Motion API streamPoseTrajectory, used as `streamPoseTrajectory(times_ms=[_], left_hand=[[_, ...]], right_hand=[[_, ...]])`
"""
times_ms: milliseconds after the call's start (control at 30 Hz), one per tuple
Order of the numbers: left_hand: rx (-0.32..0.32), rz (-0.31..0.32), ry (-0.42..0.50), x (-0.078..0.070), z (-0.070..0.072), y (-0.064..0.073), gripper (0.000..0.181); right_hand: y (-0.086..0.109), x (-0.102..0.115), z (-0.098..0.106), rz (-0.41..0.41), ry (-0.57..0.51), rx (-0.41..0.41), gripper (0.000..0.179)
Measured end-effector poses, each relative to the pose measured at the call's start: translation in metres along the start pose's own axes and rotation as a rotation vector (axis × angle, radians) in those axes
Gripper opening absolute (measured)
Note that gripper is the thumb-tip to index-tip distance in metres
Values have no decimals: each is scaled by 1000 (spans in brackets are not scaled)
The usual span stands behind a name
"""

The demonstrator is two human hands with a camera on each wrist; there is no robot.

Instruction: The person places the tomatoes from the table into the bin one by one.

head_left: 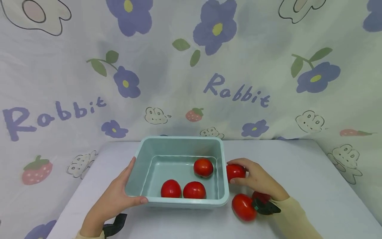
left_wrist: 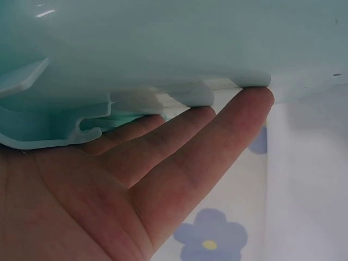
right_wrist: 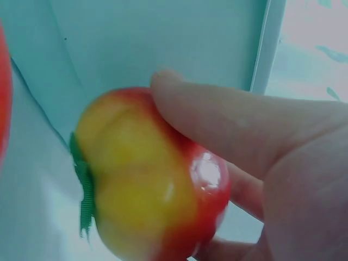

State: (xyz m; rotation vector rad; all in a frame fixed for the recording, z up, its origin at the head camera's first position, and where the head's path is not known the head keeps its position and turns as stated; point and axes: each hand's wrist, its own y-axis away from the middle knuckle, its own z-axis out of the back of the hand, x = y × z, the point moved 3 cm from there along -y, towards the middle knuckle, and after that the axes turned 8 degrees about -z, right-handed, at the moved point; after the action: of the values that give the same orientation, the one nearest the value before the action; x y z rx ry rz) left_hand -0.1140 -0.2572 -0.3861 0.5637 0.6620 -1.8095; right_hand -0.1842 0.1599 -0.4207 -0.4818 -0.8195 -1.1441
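Note:
A pale blue-green plastic bin (head_left: 179, 166) stands on the table with three red tomatoes in it: one tomato (head_left: 203, 167) at the right and two tomatoes (head_left: 170, 189) near the front wall. My left hand (head_left: 114, 196) rests at the bin's front left corner, thumb along the front rim. In the left wrist view its straight fingers (left_wrist: 179, 163) touch the outer wall. Just outside the bin's right wall, my right hand (head_left: 258, 179) grips another tomato (right_wrist: 141, 174), red and yellow with a green calyx, between thumb and fingers.
A loose tomato (head_left: 244, 207) lies on the white tabletop (head_left: 316, 186) in front of my right hand. Beside it, another tomato (head_left: 260, 196) is partly hidden under my right wrist. Behind the table hangs a patterned cloth (head_left: 167, 89) with flowers and rabbits.

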Motion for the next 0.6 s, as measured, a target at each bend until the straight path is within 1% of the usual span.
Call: streamPoseTrajectory(times_ms=[133,300,433,600], left_hand=[[1,24,6,0,0,1,118],[2,18,-4,1,-2,2,118],[0,2,-17,2,-3,2,118],[-1,-47,-50,1,-1,3,121]], right_hand=[[2,2,2,3,-12,-63,60],[5,2,5,14,-29,-104,58],[5,5,7,33,-36,-133,55],[7,11,12,36,-33,-199,55]])
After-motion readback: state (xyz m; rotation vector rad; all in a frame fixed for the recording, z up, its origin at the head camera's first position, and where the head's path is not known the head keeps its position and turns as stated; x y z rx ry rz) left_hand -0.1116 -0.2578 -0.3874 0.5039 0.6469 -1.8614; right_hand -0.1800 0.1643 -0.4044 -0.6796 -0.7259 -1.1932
